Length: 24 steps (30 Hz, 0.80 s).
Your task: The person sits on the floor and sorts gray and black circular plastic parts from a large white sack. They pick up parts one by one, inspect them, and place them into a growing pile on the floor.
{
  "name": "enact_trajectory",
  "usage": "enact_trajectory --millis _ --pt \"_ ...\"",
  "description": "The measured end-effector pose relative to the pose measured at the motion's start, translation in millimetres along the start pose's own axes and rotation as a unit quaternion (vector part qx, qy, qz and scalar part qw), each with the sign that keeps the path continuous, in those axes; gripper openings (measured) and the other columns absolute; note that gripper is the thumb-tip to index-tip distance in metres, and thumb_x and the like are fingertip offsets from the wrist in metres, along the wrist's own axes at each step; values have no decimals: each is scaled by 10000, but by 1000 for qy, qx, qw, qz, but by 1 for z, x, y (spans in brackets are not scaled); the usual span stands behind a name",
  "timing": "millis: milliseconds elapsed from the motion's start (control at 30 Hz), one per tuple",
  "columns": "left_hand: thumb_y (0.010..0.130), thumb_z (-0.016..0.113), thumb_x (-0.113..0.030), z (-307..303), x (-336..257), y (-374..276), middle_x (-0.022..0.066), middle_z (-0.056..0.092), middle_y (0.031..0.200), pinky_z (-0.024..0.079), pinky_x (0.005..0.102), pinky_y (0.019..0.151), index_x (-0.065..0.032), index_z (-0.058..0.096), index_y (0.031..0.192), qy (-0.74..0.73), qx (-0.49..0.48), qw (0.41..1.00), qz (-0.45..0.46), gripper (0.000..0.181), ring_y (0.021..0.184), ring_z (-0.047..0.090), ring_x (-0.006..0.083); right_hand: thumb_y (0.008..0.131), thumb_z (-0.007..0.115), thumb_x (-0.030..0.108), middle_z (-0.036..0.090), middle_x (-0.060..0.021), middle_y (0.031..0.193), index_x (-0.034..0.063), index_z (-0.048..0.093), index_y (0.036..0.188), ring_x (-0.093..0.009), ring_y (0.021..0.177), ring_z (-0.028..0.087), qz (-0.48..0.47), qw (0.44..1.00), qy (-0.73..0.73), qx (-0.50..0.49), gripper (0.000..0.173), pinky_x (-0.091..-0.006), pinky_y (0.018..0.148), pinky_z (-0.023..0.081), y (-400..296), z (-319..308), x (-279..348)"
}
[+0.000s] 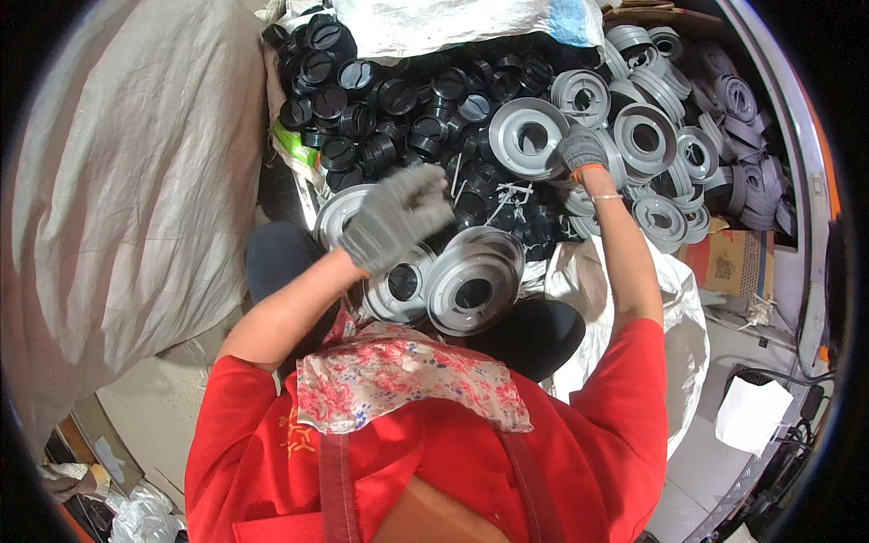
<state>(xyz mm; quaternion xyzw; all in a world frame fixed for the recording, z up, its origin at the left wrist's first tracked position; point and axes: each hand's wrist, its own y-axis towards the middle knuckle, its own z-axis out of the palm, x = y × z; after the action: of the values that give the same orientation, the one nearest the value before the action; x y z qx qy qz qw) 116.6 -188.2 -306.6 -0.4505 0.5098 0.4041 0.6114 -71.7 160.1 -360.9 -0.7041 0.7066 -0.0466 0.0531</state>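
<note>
My right hand [582, 149], in a grey knit glove with an orange cuff, grips the rim of a round grey plastic flange [502, 146] with a wide centre hole. That flange is at the edge of a heap of similar grey plastic flanges [658, 220]. Blurred by motion, my gloved left hand [397, 220] hangs above my lap with its fingers stretched out and nothing visible in it. Beneath and beside it lie several more grey flanges [445, 305], partly covering one another. Black threaded plastic caps [397, 97] are heaped beyond my hands.
A tall white woven sack [136, 170] bulges at the left. Another white woven sack [461, 27] lies across the back of the heap. Thin white plastic scraps [509, 198] are scattered among the caps. At the right are a cardboard box [726, 261] and a dark cable [767, 373].
</note>
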Motion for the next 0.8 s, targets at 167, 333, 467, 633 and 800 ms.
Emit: enact_trajectory --millis 167,333,467,633,800 --pt "815 668 -156 -18 11 41 123 576 1144 425 253 925 43 499 1182 -100 -152 983 -24 451 1064 542 154 818 543 323 614 -231 883 -28 604 910 -370 856 591 -76 992 83 -58 368 -420 759 461 -45 -37 25" --pt "861 614 -284 -6 -10 41 112 564 1159 458 289 913 6 445 1255 -382 -9 914 -135 517 1051 559 200 859 518 264 600 -246 952 -24 594 987 -403 897 575 -218 941 250 -70 324 -438 771 456 -92 -44 71" --pt "804 678 -260 -13 -12 29 128 569 1162 468 279 880 25 455 1260 -276 54 958 -62 582 1030 570 180 892 509 259 609 -192 786 -28 578 951 -365 760 587 -160 928 332 -62 301 -407 710 467 -103 -44 108" --pt "743 723 -231 -6 4 23 168 568 1170 442 288 892 69 388 1308 45 -63 994 80 722 1039 560 191 885 564 347 569 -48 660 27 584 814 -109 497 517 -110 809 575 59 328 -250 419 407 -141 -72 152" --pt "843 612 -253 11 9 20 167 601 1091 459 304 835 9 463 1266 -67 -133 986 77 519 974 584 197 852 619 312 554 -57 601 22 601 824 -112 506 510 -59 790 605 81 292 -295 448 422 -160 -67 166"
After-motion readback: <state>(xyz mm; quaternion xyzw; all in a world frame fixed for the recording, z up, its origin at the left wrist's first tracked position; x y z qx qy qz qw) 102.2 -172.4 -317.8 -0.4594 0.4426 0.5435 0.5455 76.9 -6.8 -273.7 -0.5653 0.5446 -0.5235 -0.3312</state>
